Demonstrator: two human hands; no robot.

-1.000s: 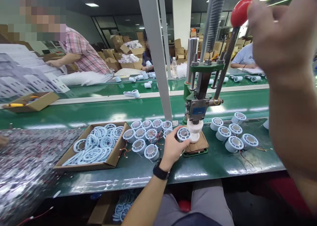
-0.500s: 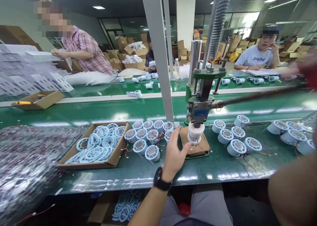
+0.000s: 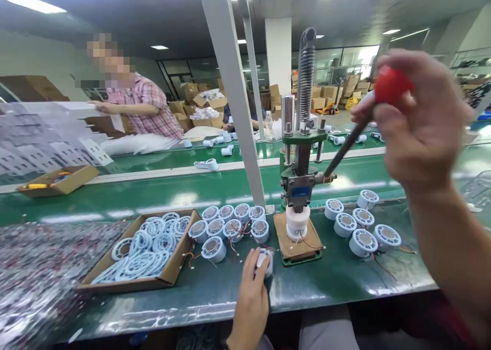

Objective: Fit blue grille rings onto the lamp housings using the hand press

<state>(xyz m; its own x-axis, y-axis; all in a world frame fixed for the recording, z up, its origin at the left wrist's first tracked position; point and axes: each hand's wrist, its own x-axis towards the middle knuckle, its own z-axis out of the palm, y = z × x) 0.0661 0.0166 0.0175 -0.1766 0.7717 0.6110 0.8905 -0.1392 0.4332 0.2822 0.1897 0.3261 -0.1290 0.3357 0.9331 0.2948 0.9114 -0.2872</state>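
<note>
My right hand (image 3: 422, 120) is raised at the right, slightly blurred, with its fingers closed around the red knob (image 3: 391, 84) of the press lever (image 3: 349, 143). The green arbor press (image 3: 301, 181) stands in front of me. Its white pressing head (image 3: 298, 217) sits down over a small pale-blue motor unit (image 3: 297, 232) on the brown base pad (image 3: 282, 240). Left of the base, my left hand (image 3: 253, 283) is wrapped around another round motor unit (image 3: 267, 262) at the bench, partly hidden by the fingers.
Several motor units (image 3: 214, 249) with thin wires stand left of the press, and several more (image 3: 363, 242) stand right. A cardboard box (image 3: 169, 278) holds pale-blue rings. Bubble-wrapped parts (image 3: 46, 273) lie far left. Behind the green conveyor (image 3: 172, 191), a person in a plaid shirt (image 3: 143, 102) works.
My left hand has left the press base and taken hold of a motor unit from the left group. My right hand and lever have come further into view. The camera view has tilted up.
</note>
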